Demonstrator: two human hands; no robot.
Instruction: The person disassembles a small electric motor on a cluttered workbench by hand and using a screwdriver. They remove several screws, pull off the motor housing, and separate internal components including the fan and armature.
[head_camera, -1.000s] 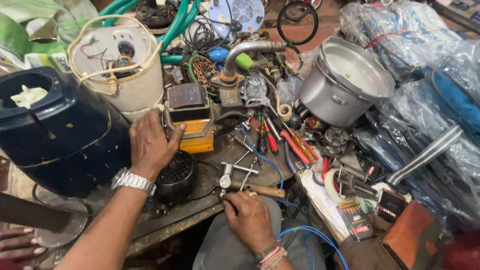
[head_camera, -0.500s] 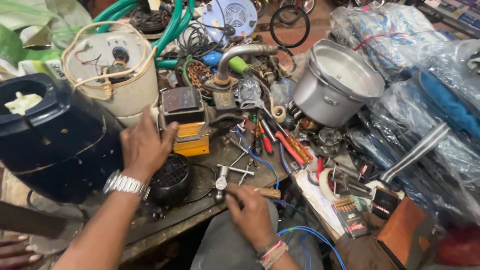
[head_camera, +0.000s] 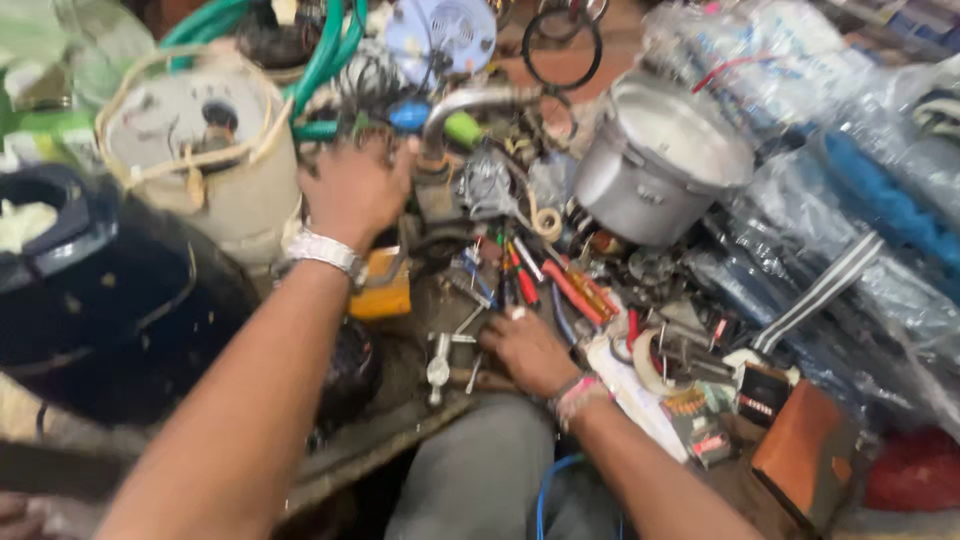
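My left hand (head_camera: 355, 190), with a metal watch on its wrist, reaches far over the cluttered bench. Its fingers are spread over wires and parts beside a bent metal pipe (head_camera: 465, 100), and it covers most of a yellow meter (head_camera: 385, 292). My right hand (head_camera: 525, 350) rests low on the bench with its fingertips at a small metal tool (head_camera: 438, 362). Just left of it lie red-handled screwdrivers (head_camera: 575, 290). Motion blur hides whether the right hand grips anything.
A cream round appliance (head_camera: 190, 160) and a dark blue housing (head_camera: 100, 300) stand at the left. An aluminium pot (head_camera: 655, 165) sits at the back right, with green hose (head_camera: 330, 50) behind. Plastic-wrapped bundles (head_camera: 880, 200) fill the right; a tape roll (head_camera: 650, 362) and a brown box (head_camera: 810, 450) lie nearer.
My left hand has moved from the bench front, by the black round part, forward over the yellow meter toward the bent pipe. My right hand has shifted slightly forward toward the screwdrivers.
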